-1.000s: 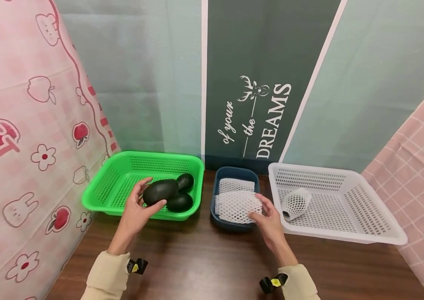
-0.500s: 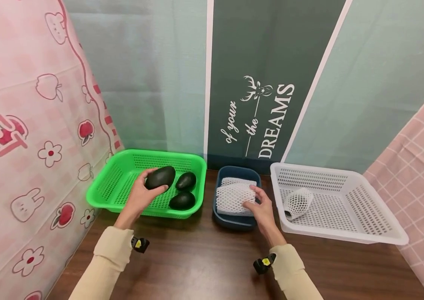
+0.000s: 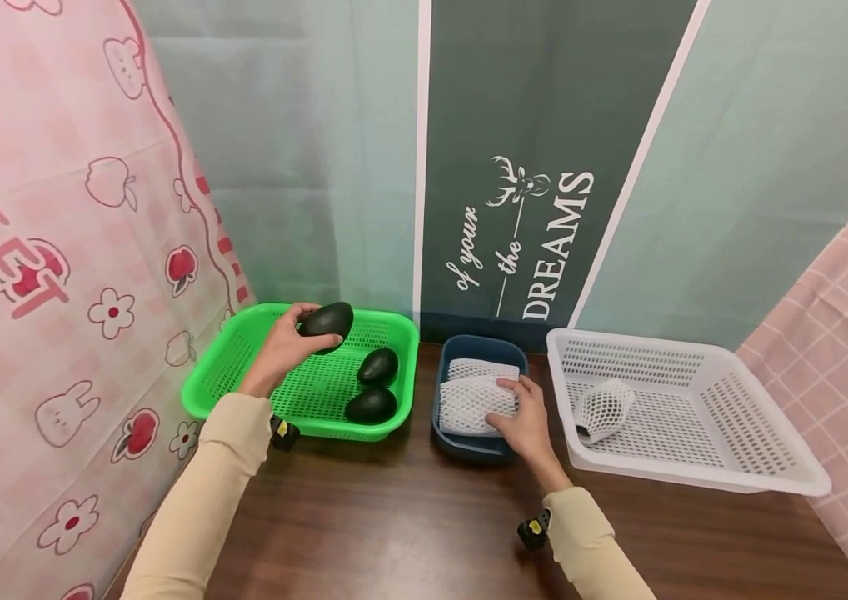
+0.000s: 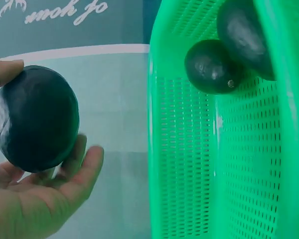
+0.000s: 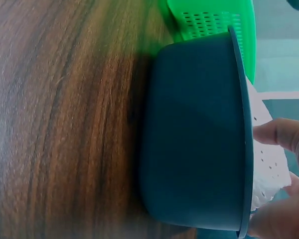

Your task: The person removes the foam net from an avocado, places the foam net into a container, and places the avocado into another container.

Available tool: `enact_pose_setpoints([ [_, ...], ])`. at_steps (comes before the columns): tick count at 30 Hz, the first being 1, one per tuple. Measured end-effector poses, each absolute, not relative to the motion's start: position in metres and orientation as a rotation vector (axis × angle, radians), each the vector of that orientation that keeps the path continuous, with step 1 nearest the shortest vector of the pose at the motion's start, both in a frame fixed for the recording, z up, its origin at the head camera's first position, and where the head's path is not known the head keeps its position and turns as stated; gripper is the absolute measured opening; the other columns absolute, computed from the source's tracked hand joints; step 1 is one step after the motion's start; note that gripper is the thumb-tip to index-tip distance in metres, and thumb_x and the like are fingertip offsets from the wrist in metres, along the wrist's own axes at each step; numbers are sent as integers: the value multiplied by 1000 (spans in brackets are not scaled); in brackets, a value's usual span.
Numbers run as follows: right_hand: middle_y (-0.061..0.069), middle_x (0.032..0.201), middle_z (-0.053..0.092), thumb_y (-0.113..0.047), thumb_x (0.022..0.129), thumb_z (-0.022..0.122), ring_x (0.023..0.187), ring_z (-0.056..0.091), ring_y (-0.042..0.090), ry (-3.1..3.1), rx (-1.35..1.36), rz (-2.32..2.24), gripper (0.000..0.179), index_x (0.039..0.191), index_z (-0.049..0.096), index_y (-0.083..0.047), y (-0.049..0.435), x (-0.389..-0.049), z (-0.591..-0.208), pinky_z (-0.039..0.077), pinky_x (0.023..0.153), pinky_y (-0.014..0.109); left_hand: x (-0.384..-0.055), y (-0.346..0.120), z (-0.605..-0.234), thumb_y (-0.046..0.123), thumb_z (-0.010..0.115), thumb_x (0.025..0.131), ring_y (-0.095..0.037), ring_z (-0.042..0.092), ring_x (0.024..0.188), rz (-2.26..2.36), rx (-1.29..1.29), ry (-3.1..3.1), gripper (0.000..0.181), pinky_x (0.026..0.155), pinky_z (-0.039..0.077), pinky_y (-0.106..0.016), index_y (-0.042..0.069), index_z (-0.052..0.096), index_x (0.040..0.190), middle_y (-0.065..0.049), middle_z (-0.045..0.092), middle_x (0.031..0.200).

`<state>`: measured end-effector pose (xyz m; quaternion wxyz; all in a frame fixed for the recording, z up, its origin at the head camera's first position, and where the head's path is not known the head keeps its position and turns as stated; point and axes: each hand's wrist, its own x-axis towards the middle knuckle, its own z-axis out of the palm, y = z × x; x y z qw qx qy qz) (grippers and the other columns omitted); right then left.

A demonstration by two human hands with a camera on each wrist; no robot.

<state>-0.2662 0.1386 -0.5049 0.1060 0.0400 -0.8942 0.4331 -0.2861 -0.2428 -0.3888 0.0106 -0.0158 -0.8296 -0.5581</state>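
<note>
My left hand [image 3: 283,348] grips a dark avocado [image 3: 328,327] with thumb and fingers, held up over the back of the green basket [image 3: 311,428]. In the left wrist view that avocado [image 4: 37,119] is seen beside the basket. Two more avocados [image 3: 379,367] lie at the basket's right side. My right hand [image 3: 527,417] pinches the right edge of a white foam net sleeve [image 3: 469,407] over the navy basin [image 3: 473,452]. Another folded net [image 3: 480,367] shows behind it. In the right wrist view the thumb [image 5: 274,132] presses on the net above the rim.
A white basket [image 3: 694,477] stands at the right, with a net-wrapped avocado [image 3: 604,410] in its left part. Brown wood table [image 3: 394,525] stretches in front of the containers. Printed cloths hang behind and on both sides.
My left hand has raised its avocado and moved it back, away from the other two. The net under my right hand has shifted slightly left over the basin and lies lower.
</note>
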Motion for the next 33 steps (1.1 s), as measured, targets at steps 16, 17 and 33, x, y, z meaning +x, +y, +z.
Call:
enact_pose_setpoints([
  [16,26,139,45,3,68,78,123,40,49,-2585,334,1063,52,118,64,8,134,-260,-505,29,99,65,-345,-251,-424,14,74,84,-42,46,114,-1711,-10,-2789,71,93,43,-52,-3,36,141,-28,38,134],
  [17,26,137,48,4,67,78,121,43,48,-2568,362,1052,52,118,64,8,134,-259,-506,31,98,64,-346,-252,-427,13,75,83,-42,46,114,-1691,3,-2816,72,93,43,-52,-4,36,141,-28,39,134],
  [33,20,120,60,1,68,84,113,55,37,-2698,439,1013,49,113,67,1,127,-261,-514,44,94,53,-359,-253,-464,21,82,76,-47,44,120,-1215,96,-3340,78,90,46,-52,-10,43,136,-32,39,137],
])
